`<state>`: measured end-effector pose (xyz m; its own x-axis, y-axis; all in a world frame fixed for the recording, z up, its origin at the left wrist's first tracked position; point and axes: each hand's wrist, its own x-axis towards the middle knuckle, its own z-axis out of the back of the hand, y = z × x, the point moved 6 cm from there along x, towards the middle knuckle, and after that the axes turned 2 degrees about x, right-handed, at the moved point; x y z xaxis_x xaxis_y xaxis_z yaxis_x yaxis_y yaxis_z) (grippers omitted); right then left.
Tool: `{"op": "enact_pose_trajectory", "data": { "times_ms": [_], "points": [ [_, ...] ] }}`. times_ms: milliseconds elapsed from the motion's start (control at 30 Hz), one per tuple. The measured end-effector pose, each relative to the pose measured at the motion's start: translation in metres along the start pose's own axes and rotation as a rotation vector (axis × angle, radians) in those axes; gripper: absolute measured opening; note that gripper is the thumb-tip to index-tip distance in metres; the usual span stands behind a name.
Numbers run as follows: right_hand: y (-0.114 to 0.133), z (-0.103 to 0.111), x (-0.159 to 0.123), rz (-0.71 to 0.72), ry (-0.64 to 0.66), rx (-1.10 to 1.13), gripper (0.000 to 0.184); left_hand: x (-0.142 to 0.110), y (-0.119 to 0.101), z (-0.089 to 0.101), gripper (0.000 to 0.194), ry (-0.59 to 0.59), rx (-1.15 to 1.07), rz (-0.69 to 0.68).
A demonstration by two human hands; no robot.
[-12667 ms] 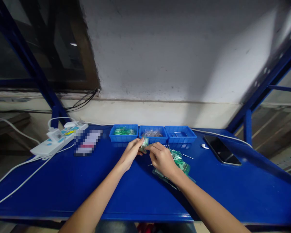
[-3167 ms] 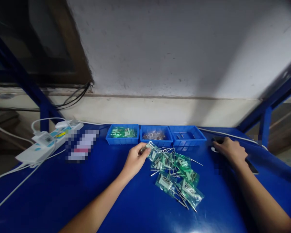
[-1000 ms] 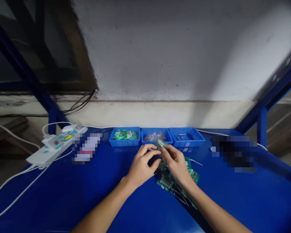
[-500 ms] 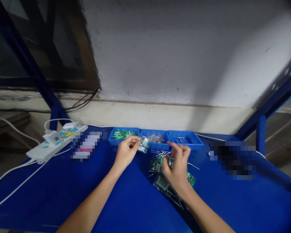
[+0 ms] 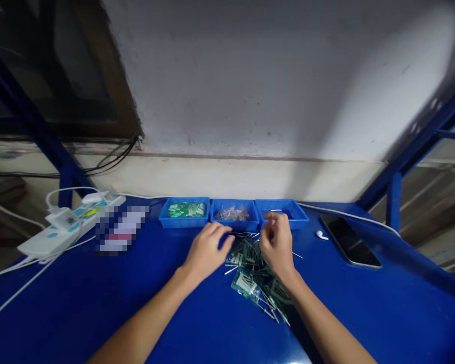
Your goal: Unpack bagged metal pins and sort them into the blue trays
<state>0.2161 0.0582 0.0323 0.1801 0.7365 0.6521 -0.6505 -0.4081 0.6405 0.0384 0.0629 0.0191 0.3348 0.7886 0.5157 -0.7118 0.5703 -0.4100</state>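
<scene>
Saw the left tray [image 5: 184,223], with green bags [image 5: 189,209] inside, beyond the fingers of the left hand [image 5: 207,253] and further left. Loosened these fingers to a small gap, with nothing visible between; half a second earlier, pinched a small bag there. Probably released it onto the heap of small bags [image 5: 245,283] and metal pins [image 5: 269,314], just right of the same fingers, and so freed this hand. Curled the right hand [image 5: 278,247] narrowly; could not tell about anything inside. Noticed the right tray [image 5: 299,223] just behind those fingers.
</scene>
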Motion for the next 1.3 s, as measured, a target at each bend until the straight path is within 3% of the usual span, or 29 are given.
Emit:
{"op": "enact_pose_trajectory", "data": {
  "times_ms": [67,167,333,467,600,767,933,1033,1167,1300],
  "points": [
    [0.001,-0.006,-0.001,-0.009,0.052,-0.008,0.018,-0.005,-0.014,-0.018,0.022,0.110,-0.026,-0.017],
    [0.005,-0.019,-0.006,0.005,0.208,-0.021,0.018,-0.009,-0.013,-0.033,0.026,0.206,0.031,0.019],
    [0.011,-0.033,-0.016,0.043,0.386,0.002,0.018,-0.010,0.009,-0.030,0.033,0.207,0.043,0.127],
    [0.014,-0.037,-0.019,0.064,0.432,0.022,0.018,-0.007,0.018,-0.026,0.031,0.141,-0.188,0.206],
    [0.010,-0.036,-0.017,-0.027,0.412,0.060,0.023,-0.005,0.023,-0.025,0.042,0.050,-0.554,0.334],
    [0.010,-0.038,-0.019,-0.205,0.453,0.290,0.027,-0.001,0.019,-0.018,0.038,-0.006,-0.807,0.419],
    [0.010,-0.041,-0.022,-0.325,0.396,0.529,0.025,0.000,0.015,-0.014,0.036,0.001,-0.901,0.441],
    [0.004,-0.040,-0.022,-0.362,0.317,0.536,0.024,0.000,0.025,-0.012,0.033,-0.023,-0.882,0.465],
    [0.005,-0.031,-0.017,-0.248,0.215,0.404,0.016,-0.003,0.045,-0.016,0.038,0.009,-0.858,0.609],
    [0.024,-0.021,-0.016,0.046,0.187,0.304,0.010,-0.006,0.045,-0.026,0.052,0.151,-1.032,0.746]
  ]
}}
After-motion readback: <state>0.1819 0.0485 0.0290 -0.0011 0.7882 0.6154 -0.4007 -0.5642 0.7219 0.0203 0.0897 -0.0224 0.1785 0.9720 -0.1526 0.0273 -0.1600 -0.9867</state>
